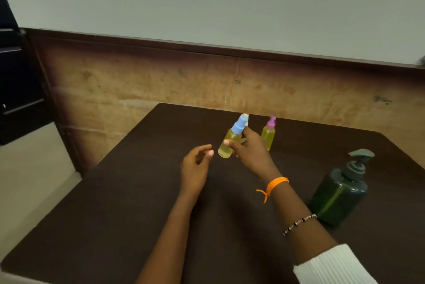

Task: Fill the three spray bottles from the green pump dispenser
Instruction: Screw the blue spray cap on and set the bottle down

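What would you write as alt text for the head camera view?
A person's right hand holds a blue-capped spray bottle of yellow liquid above a dark table, the left hand open beside it. A pink-capped bottle stands behind; a green pump dispenser stands right.

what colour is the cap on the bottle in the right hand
Light blue; the bottle in the right hand shows it clearly in the head view.
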The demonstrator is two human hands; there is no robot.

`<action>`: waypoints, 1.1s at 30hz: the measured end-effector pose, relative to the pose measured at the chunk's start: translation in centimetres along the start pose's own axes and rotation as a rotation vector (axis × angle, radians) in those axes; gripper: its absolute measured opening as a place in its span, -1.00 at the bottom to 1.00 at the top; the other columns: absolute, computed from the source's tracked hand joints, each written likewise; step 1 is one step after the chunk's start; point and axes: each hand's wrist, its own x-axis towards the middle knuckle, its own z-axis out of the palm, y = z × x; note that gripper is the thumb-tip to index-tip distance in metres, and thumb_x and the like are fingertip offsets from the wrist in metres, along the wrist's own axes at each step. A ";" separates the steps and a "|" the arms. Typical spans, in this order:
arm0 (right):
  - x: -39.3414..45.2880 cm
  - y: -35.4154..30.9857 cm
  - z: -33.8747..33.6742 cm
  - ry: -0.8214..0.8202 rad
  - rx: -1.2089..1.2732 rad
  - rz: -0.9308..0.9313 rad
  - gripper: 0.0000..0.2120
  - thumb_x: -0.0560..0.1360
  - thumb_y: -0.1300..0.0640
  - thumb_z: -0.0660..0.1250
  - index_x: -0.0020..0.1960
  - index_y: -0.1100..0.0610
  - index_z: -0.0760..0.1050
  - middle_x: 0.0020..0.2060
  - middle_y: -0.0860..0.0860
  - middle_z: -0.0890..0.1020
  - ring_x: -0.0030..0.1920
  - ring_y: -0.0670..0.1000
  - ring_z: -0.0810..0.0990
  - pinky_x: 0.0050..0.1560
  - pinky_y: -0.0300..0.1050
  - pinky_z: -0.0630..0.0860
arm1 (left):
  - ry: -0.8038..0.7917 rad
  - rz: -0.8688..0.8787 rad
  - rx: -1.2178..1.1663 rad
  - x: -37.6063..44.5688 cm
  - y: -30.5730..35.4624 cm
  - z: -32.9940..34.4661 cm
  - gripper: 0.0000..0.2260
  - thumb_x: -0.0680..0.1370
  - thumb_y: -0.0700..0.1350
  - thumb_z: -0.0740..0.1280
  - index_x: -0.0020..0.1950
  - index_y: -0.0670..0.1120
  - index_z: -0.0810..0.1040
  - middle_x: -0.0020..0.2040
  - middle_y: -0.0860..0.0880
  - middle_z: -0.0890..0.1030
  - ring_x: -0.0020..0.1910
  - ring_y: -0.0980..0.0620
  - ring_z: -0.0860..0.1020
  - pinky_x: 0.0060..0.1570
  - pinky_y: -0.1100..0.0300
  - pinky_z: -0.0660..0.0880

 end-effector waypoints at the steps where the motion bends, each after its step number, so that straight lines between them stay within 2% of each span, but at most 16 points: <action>1: 0.9 0.4 1.2 0.004 -0.029 0.004 -0.84 0.45 0.17 0.43 -0.04 0.19 0.48 -0.18 0.13 0.60 -0.20 0.08 0.55 -0.19 -0.09 0.45 | 0.059 -0.008 0.050 0.4 -0.5 -0.6 -0.83 0.54 -0.16 0.30 0.11 0.00 0.56 0.07 0.02 0.61 0.04 0.15 0.57 0.09 0.15 0.53; 5: 3.9 2.0 5.2 0.046 -0.153 -0.028 -0.75 0.42 0.20 0.46 0.00 0.27 0.47 -0.16 0.11 0.52 -0.12 0.09 0.50 -0.18 -0.17 0.29 | 0.202 -0.012 0.137 1.4 -1.2 -1.0 -0.80 0.53 -0.26 0.28 0.07 -0.01 0.56 -0.01 0.01 0.59 -0.02 0.13 0.56 0.01 0.21 0.52; 8: 5.6 3.3 7.6 0.082 -0.197 -0.021 -0.77 0.41 0.21 0.46 -0.03 0.26 0.46 -0.13 0.14 0.55 -0.10 0.13 0.52 -0.17 -0.11 0.34 | 0.216 0.044 0.162 2.2 -1.3 -0.8 -0.78 0.52 -0.29 0.27 0.06 -0.02 0.56 -0.03 0.00 0.58 -0.07 0.19 0.54 -0.11 0.41 0.44; 10: 6.2 3.6 8.7 0.126 -0.217 -0.019 -0.77 0.43 0.20 0.45 -0.01 0.27 0.47 -0.09 0.17 0.55 -0.05 0.15 0.53 -0.13 -0.03 0.42 | 0.222 0.066 0.168 2.3 -1.2 -0.7 -0.77 0.52 -0.31 0.26 0.06 -0.02 0.55 -0.04 0.00 0.57 -0.07 0.19 0.53 -0.16 0.48 0.41; 16: 7.7 3.7 10.1 0.201 -0.229 0.009 -0.74 0.47 0.17 0.41 0.08 0.27 0.46 0.01 0.17 0.53 0.04 0.18 0.52 -0.07 -0.01 0.40 | 0.199 0.072 0.180 2.4 -1.2 -0.5 -0.76 0.54 -0.31 0.24 0.09 -0.02 0.54 -0.02 0.02 0.54 -0.03 0.17 0.52 -0.17 0.50 0.40; 19: 7.0 3.3 9.6 0.234 -0.198 0.001 -0.61 0.46 0.09 0.42 0.20 0.24 0.42 0.09 0.13 0.50 0.10 0.11 0.49 -0.04 -0.11 0.36 | 0.179 0.073 0.175 2.5 -1.3 -0.5 -0.76 0.53 -0.32 0.25 0.08 -0.02 0.54 -0.02 -0.01 0.55 -0.03 0.16 0.53 -0.16 0.49 0.40; 22: 4.8 2.9 8.2 0.372 -0.209 -0.057 -0.63 0.46 0.09 0.42 0.17 0.20 0.40 0.02 0.07 0.48 -0.08 -0.03 0.42 -0.18 -0.28 0.25 | 0.173 0.068 0.165 2.4 -1.2 -0.6 -0.77 0.53 -0.30 0.26 0.07 -0.01 0.54 -0.03 -0.01 0.55 -0.04 0.16 0.52 -0.16 0.49 0.40; 24: 3.2 3.2 6.8 0.508 -0.213 -0.070 -0.68 0.45 0.14 0.43 0.09 0.20 0.39 -0.01 0.07 0.46 -0.13 -0.07 0.39 -0.20 -0.24 0.30 | 0.165 0.060 0.170 2.3 -1.1 -0.4 -0.77 0.53 -0.29 0.26 0.08 0.00 0.54 -0.03 0.01 0.55 -0.03 0.16 0.52 -0.16 0.48 0.39; 26: 2.7 3.8 5.4 0.586 -0.162 -0.006 -0.62 0.43 0.15 0.45 0.12 0.23 0.34 0.08 0.10 0.43 -0.04 0.01 0.45 -0.10 -0.17 0.37 | 0.156 0.064 0.172 2.1 -1.0 -0.3 -0.78 0.53 -0.29 0.26 0.07 0.00 0.54 -0.03 0.01 0.55 -0.04 0.15 0.53 -0.18 0.50 0.39; 28: 3.2 4.7 4.6 0.544 -0.138 0.121 -0.50 0.42 0.15 0.46 0.22 0.25 0.30 0.21 0.12 0.38 0.11 0.11 0.48 -0.01 -0.09 0.39 | 0.143 0.069 0.170 2.0 -0.8 -0.1 -0.79 0.53 -0.29 0.27 0.07 -0.01 0.54 -0.04 -0.01 0.55 -0.07 0.16 0.52 -0.20 0.53 0.39; 30: 4.0 5.6 4.4 0.465 -0.141 0.212 -0.46 0.42 0.15 0.46 0.28 0.26 0.30 0.25 0.14 0.37 0.17 0.17 0.47 0.05 -0.04 0.39 | 0.129 0.076 0.157 2.0 -0.7 0.0 -0.79 0.53 -0.29 0.27 0.07 -0.03 0.55 -0.05 -0.03 0.55 -0.10 0.17 0.52 -0.22 0.56 0.37; 33: 4.6 6.1 4.5 0.418 -0.160 0.217 -0.59 0.43 0.18 0.44 0.19 0.27 0.38 0.16 0.16 0.44 0.15 0.19 0.47 0.03 -0.06 0.35 | 0.108 0.075 0.130 1.9 -0.5 0.1 -0.78 0.53 -0.29 0.27 0.08 -0.02 0.55 -0.06 -0.02 0.55 -0.10 0.19 0.51 -0.22 0.58 0.37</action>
